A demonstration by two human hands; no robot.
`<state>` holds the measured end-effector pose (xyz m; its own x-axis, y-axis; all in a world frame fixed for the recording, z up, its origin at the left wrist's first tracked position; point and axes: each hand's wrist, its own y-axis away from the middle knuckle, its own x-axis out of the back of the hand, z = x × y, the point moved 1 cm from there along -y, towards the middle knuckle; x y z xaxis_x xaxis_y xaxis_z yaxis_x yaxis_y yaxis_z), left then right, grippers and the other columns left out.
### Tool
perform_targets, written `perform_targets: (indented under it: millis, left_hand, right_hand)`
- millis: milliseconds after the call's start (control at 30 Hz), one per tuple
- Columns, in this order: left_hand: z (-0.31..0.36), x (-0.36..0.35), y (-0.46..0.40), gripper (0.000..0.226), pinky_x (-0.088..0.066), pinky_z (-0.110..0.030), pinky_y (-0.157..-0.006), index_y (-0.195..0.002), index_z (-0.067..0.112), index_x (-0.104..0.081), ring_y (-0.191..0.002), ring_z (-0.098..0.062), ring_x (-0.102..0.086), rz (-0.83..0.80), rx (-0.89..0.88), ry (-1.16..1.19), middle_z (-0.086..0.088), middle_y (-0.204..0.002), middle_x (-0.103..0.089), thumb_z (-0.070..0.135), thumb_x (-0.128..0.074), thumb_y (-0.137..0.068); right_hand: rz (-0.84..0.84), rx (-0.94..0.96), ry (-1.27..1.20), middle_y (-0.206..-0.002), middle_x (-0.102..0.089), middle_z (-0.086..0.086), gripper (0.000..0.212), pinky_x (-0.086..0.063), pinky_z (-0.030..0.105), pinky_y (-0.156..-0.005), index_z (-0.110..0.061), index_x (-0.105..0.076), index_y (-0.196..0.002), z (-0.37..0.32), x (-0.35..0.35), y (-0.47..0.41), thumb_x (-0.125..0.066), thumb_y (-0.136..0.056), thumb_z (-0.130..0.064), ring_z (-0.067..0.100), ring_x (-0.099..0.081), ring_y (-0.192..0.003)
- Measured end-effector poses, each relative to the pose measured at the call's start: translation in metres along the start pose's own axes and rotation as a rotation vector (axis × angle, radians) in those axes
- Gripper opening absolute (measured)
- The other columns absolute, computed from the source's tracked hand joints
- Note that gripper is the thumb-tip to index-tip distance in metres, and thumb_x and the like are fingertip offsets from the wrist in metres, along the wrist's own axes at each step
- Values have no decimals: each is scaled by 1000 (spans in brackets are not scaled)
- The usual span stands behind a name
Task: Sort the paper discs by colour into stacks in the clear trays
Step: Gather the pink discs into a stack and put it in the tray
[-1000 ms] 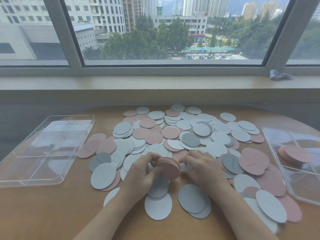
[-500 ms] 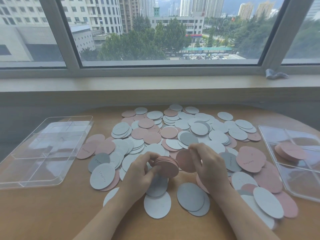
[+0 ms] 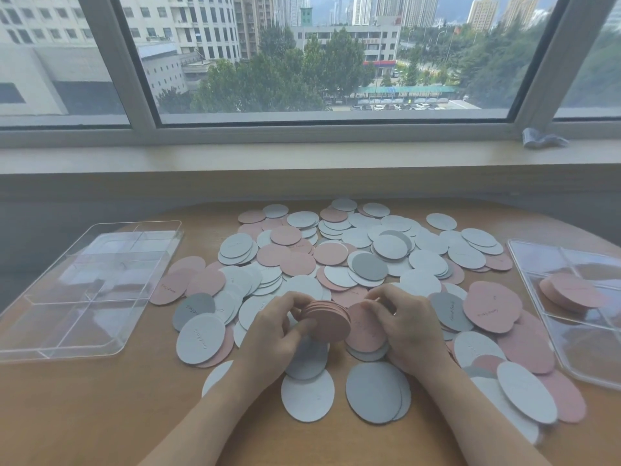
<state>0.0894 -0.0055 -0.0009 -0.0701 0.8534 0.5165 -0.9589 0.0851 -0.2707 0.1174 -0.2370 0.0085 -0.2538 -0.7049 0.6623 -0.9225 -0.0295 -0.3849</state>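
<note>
Pink discs [image 3: 327, 319], stacked on edge in the left hand's [image 3: 274, 334] grip above the tabletop [image 3: 100, 405], could fan out and spill (loose paper slides) while the right hand [image 3: 408, 322] apparently pinches another pink disc [image 3: 364, 334] alongside.

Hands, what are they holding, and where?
Left hand grips the stack of round pink paper discs by its edges; right hand pinches one pink disc's rim.
</note>
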Motion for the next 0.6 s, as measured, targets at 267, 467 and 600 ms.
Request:
perform_targets:
  millis: [267, 467, 600]
  left_hand:
    - [-1, 0, 0, 25, -45, -25, -62, -105, 34, -64, -63, -23, -53, -42, 0, 20, 13, -91, -64, 14, -69, -91]
    - [2, 0, 0, 26, -42, -26, -59, -102, 37, -65, -61, -30, -52, -72, -23, 47, 10, -88, -65, 15, -72, -89]
    - [2, -1, 1, 24, -48, -35, -60, -103, 37, -67, -61, -30, -55, -59, -61, 45, 9, -90, -68, 22, -75, -85]
  right_hand:
    - [-27, -50, -36, -85, -67, -7, 7, -46, 35, -74, -21, -63, -90, -1, -3, -1, -60, -96, -23, 18, -59, -84]
    - [14, -149, -364, -81, -66, -8, 13, -46, 25, -66, -25, -61, -86, -2, 0, -2, -59, -98, -20, 15, -61, -76]
    - [-51, -93, -579, -71, -65, 0, 22, -48, 34, -57, -28, -65, -78, -12, -1, 1, -66, -94, -12, 23, -57, -58]
